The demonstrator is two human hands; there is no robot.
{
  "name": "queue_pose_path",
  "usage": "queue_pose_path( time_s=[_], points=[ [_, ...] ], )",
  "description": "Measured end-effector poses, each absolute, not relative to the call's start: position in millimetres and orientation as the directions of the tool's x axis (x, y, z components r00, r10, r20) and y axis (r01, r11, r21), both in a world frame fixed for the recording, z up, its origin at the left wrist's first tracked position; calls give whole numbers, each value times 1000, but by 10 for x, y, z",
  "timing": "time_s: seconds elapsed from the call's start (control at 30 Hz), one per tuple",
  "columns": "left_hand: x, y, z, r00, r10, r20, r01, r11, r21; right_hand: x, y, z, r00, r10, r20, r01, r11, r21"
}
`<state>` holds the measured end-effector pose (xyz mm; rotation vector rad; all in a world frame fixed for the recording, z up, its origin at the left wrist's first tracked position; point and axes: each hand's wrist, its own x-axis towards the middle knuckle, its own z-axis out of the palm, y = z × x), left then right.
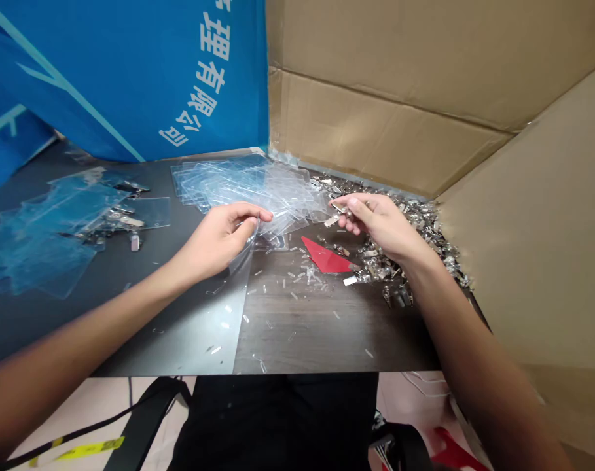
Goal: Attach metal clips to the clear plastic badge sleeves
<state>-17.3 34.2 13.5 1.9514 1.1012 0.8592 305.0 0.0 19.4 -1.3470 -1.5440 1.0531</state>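
Forearms (478,353) foremost; hands (222,237) hold clear sleeve (243,257), contents unclear; metal clip (340,209).

Plastic sleeves (228,183) are looking smooth and glossy, metal clips (435,230) are glinting, cardboard (376,118) is showing a dull sheen, and the surface (317,337) is showing wood grain.

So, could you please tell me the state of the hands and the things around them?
Left hand: pinching a clear sleeve
Right hand: holding a metal clip
Middle sleeves: loosely piled
Left sleeves: spread, overlapping
Clip heap: loose, jumbled
Red piece: unheld
Clear slivers: scattered
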Motion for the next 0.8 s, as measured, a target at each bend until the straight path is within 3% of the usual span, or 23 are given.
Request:
queue_pose_path(
  time_s=[0.17, 0.33, 0.5, 0.7, 0.8],
  points=[
    [-88, 214, 201, 534, 836, 130, 252, -304, 919, 2781, -132, 193, -206, 978, 26, 207, 69, -976],
    [-30, 105, 259, 660, 749, 55, 53, -120, 991, 2577, -222, 129, -265, 960, 85, 83, 111, -990],
    [-9, 140, 175, 660, 742, 118, 93, -237, 967, 2452, -279, 58, -295, 953, 72, 95, 105, -990],
    [-33, 172, 167, 666, 728, 163, 137, -335, 932, 2378, -384, 91, -304, 927, 218, 315, 314, -896],
    [-43, 172, 211, 686, 708, 165, 135, -346, 928, 2380, -369, 53, -280, 920, 276, 254, 348, -902]
  ],
)
